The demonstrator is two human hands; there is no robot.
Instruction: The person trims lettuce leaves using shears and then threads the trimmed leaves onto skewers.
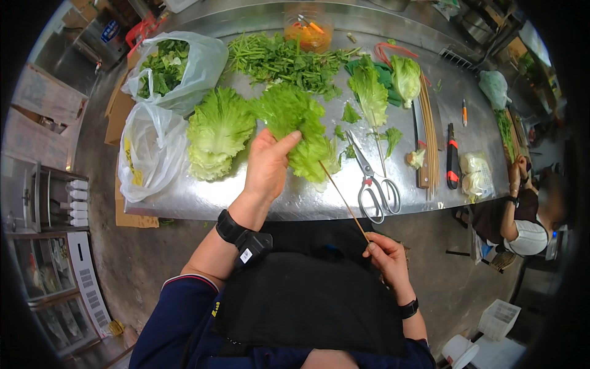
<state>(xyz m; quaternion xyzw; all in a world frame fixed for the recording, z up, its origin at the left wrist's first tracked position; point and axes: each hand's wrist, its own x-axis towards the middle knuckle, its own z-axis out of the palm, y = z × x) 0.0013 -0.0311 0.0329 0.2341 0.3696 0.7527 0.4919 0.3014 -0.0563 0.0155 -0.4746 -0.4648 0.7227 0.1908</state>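
Observation:
My left hand (pixel 269 161) grips a bunched green lettuce leaf (pixel 295 115) above the steel table (pixel 221 200). Between thumb and fingers, my right hand (pixel 387 256) holds the lower end of a thin bamboo skewer (pixel 343 198) close to my apron. The skewer slants up to the left, and its far end meets the leaf; how deep it goes in is hidden. A stack of lettuce leaves (pixel 219 133) lies left of my left hand. To the right, steel scissors (pixel 373 180) lie beside a lettuce leaf on a skewer (pixel 371 94).
Chopped greens (pixel 286 62) and a plastic jar (pixel 308 30) stand at the back. Two plastic bags (pixel 152 152) sit at left. A knife (pixel 421 170), bundled skewers (pixel 429 138), a black-and-red cutter (pixel 452 157) and a bagged white food (pixel 476 175) lie right. Another person (pixel 528 221) sits far right.

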